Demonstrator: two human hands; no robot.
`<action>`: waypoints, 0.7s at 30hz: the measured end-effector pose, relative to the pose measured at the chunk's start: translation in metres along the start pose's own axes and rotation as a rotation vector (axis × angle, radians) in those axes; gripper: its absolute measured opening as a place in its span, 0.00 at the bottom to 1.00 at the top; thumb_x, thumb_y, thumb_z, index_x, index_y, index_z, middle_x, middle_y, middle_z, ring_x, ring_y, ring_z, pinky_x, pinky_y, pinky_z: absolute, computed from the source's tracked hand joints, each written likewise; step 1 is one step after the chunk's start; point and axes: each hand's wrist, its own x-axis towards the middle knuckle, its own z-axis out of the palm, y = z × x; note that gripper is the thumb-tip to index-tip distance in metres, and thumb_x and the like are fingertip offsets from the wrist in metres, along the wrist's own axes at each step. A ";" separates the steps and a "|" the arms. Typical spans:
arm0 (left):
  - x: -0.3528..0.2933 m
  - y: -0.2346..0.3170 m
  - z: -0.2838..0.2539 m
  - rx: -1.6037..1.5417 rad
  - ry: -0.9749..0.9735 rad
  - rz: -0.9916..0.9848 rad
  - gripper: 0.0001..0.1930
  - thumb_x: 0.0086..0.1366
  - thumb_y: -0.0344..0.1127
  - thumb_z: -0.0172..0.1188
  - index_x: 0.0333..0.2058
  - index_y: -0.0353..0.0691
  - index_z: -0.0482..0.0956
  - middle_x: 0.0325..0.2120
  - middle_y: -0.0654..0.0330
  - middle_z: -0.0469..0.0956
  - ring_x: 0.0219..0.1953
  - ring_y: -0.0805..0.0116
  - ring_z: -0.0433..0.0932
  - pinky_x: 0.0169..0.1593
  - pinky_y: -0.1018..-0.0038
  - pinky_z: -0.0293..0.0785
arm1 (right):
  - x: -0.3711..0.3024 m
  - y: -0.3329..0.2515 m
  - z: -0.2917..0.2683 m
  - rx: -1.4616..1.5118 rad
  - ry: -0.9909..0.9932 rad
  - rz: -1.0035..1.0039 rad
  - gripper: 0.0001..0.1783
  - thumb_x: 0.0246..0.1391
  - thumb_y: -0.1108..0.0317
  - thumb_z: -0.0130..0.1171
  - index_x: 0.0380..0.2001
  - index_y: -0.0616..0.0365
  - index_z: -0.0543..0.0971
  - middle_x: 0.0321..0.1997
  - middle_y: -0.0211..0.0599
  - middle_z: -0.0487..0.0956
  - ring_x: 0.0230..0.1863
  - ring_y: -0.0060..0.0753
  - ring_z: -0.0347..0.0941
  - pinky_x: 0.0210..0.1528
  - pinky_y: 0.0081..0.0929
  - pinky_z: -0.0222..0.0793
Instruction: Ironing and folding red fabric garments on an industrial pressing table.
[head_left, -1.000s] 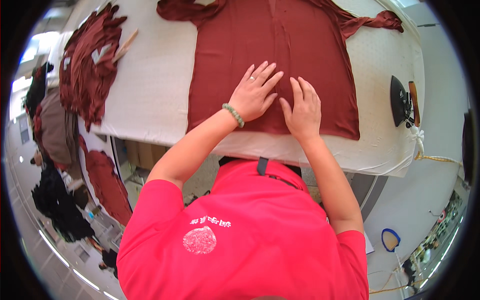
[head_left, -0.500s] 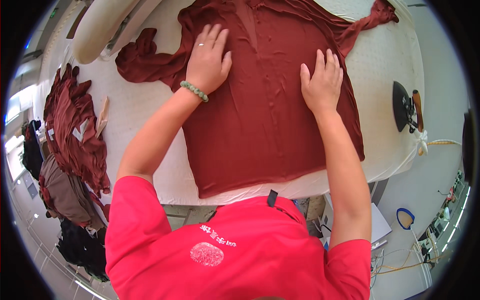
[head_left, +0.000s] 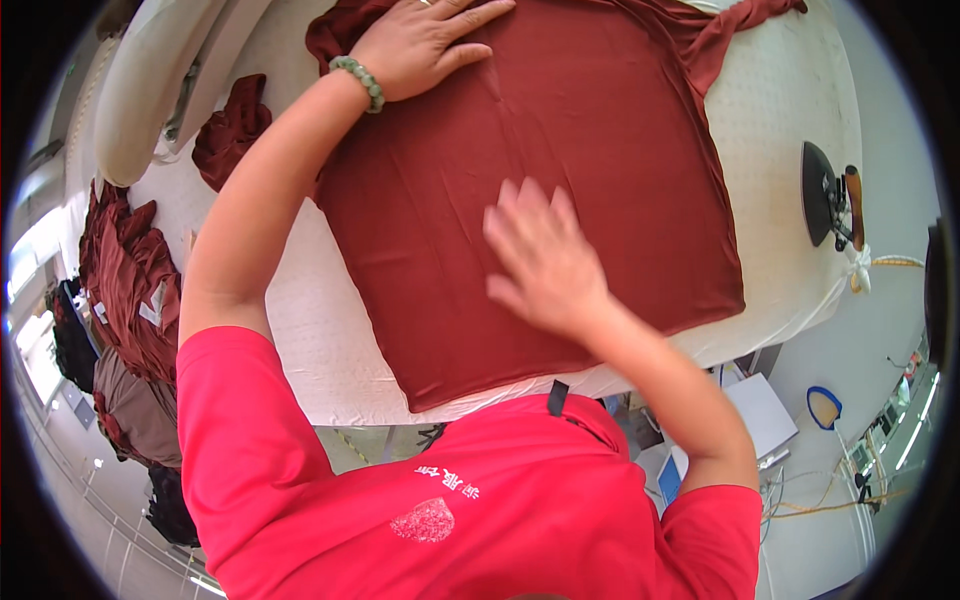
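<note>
A dark red long-sleeved shirt (head_left: pixel 620 200) lies spread on the white cloth-covered ironing table (head_left: pixel 300 345), its hem toward me. Light creases run down its middle. My left hand (head_left: pixel 425 45), with a green bead bracelet at the wrist, rests on the upper left of the shirt, fingers stretched out to the right. Over the middle of the garment is my right hand (head_left: pixel 545 255), somewhat blurred, its fingers spread. Whether its palm touches the fabric I cannot tell. Neither hand grips anything.
An iron (head_left: pixel 825 195) with a wooden handle stands at the table's right edge. Another red garment (head_left: pixel 125 280) hangs over the left edge, with a brown garment (head_left: pixel 140 405) below it. A padded pressing arm (head_left: pixel 150 90) juts in at the far left.
My right hand has swept left and nearer to me, onto the shirt's middle. My left hand has moved farther away and turned rightward. The shirt's middle looks smoother.
</note>
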 end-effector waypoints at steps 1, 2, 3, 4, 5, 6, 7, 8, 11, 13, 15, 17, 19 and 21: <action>0.007 0.004 -0.006 -0.002 -0.180 -0.108 0.27 0.71 0.46 0.57 0.65 0.44 0.69 0.67 0.51 0.65 0.72 0.50 0.57 0.73 0.58 0.54 | -0.042 -0.015 0.011 0.103 -0.122 -0.057 0.39 0.55 0.49 0.65 0.66 0.57 0.69 0.74 0.49 0.62 0.75 0.53 0.55 0.76 0.57 0.47; 0.015 0.011 -0.018 0.008 -0.365 -0.220 0.29 0.71 0.47 0.56 0.66 0.43 0.68 0.70 0.51 0.60 0.74 0.51 0.52 0.75 0.58 0.48 | -0.089 -0.032 0.024 0.103 -0.120 -0.125 0.38 0.55 0.51 0.65 0.65 0.56 0.70 0.73 0.49 0.64 0.74 0.52 0.58 0.75 0.56 0.50; 0.018 0.017 -0.024 0.019 -0.551 -0.330 0.30 0.72 0.49 0.56 0.67 0.42 0.66 0.72 0.52 0.56 0.76 0.52 0.47 0.77 0.58 0.43 | -0.113 -0.044 0.023 0.103 -0.117 -0.191 0.36 0.55 0.54 0.66 0.64 0.56 0.71 0.71 0.49 0.66 0.72 0.51 0.61 0.74 0.55 0.53; 0.017 0.020 -0.023 0.016 -0.554 -0.328 0.30 0.72 0.49 0.56 0.67 0.42 0.66 0.72 0.52 0.56 0.76 0.52 0.47 0.77 0.58 0.43 | -0.127 -0.041 0.026 0.106 -0.116 -0.188 0.36 0.55 0.54 0.66 0.64 0.56 0.71 0.71 0.49 0.66 0.72 0.51 0.61 0.74 0.55 0.53; 0.013 0.022 -0.019 -0.006 -0.466 -0.330 0.30 0.72 0.50 0.55 0.67 0.41 0.66 0.72 0.52 0.57 0.76 0.51 0.48 0.77 0.58 0.43 | -0.126 -0.039 0.021 0.139 -0.047 -0.180 0.35 0.54 0.56 0.66 0.64 0.56 0.72 0.70 0.48 0.67 0.71 0.51 0.63 0.73 0.54 0.55; 0.010 0.024 -0.016 -0.027 -0.379 -0.331 0.31 0.72 0.51 0.54 0.67 0.40 0.67 0.71 0.51 0.58 0.76 0.51 0.49 0.77 0.58 0.44 | -0.124 -0.036 0.016 0.173 0.024 -0.172 0.34 0.54 0.58 0.66 0.63 0.56 0.72 0.70 0.48 0.68 0.70 0.50 0.65 0.72 0.53 0.57; 0.005 0.029 -0.013 -0.047 -0.293 -0.332 0.31 0.72 0.52 0.54 0.66 0.39 0.67 0.71 0.51 0.60 0.75 0.51 0.51 0.77 0.58 0.44 | -0.120 -0.033 0.010 0.208 0.095 -0.165 0.33 0.54 0.60 0.66 0.62 0.56 0.73 0.69 0.47 0.69 0.69 0.50 0.66 0.72 0.53 0.59; 0.007 0.043 -0.007 -0.057 -0.299 -0.317 0.31 0.72 0.52 0.54 0.66 0.39 0.67 0.71 0.51 0.60 0.75 0.51 0.51 0.77 0.58 0.44 | -0.105 -0.033 0.000 0.210 0.173 -0.130 0.31 0.54 0.62 0.66 0.61 0.56 0.74 0.69 0.47 0.69 0.68 0.50 0.67 0.70 0.53 0.61; 0.022 0.110 0.006 -0.174 -0.291 -0.179 0.28 0.68 0.41 0.61 0.66 0.48 0.70 0.67 0.53 0.66 0.71 0.50 0.60 0.73 0.55 0.56 | -0.056 -0.022 -0.021 0.186 0.321 -0.054 0.30 0.54 0.64 0.66 0.60 0.57 0.74 0.67 0.47 0.70 0.67 0.51 0.67 0.70 0.53 0.62; 0.019 0.133 0.011 -0.108 -0.241 -0.253 0.28 0.69 0.42 0.60 0.66 0.47 0.69 0.67 0.53 0.66 0.71 0.50 0.60 0.73 0.55 0.56 | -0.039 0.012 -0.025 -0.099 0.333 0.164 0.30 0.54 0.65 0.65 0.61 0.56 0.73 0.66 0.46 0.71 0.67 0.52 0.67 0.70 0.51 0.60; 0.017 0.149 0.018 0.014 -0.120 -0.405 0.28 0.70 0.42 0.59 0.66 0.46 0.68 0.68 0.53 0.65 0.71 0.51 0.60 0.73 0.55 0.55 | -0.037 0.027 -0.023 -0.096 0.482 0.262 0.30 0.54 0.65 0.64 0.62 0.55 0.73 0.66 0.45 0.71 0.67 0.52 0.66 0.71 0.51 0.58; 0.017 0.166 0.019 0.061 -0.156 -0.401 0.28 0.70 0.43 0.59 0.66 0.45 0.68 0.68 0.53 0.66 0.71 0.51 0.61 0.73 0.55 0.55 | -0.035 0.043 -0.020 -0.093 0.636 0.356 0.30 0.55 0.66 0.63 0.62 0.54 0.73 0.65 0.44 0.71 0.67 0.52 0.65 0.71 0.50 0.57; 0.014 0.180 0.018 0.156 -0.220 -0.421 0.28 0.71 0.44 0.58 0.66 0.43 0.68 0.68 0.53 0.66 0.71 0.51 0.62 0.73 0.55 0.55 | -0.037 0.054 -0.024 -0.285 0.528 0.420 0.30 0.56 0.65 0.61 0.63 0.54 0.72 0.67 0.44 0.71 0.69 0.52 0.63 0.72 0.49 0.56; 0.012 0.183 0.024 0.135 -0.207 -0.422 0.28 0.71 0.45 0.57 0.67 0.43 0.67 0.68 0.53 0.65 0.71 0.51 0.61 0.73 0.54 0.54 | -0.041 0.055 -0.022 -0.382 0.468 0.454 0.30 0.57 0.65 0.61 0.63 0.54 0.72 0.67 0.44 0.70 0.70 0.52 0.62 0.72 0.49 0.55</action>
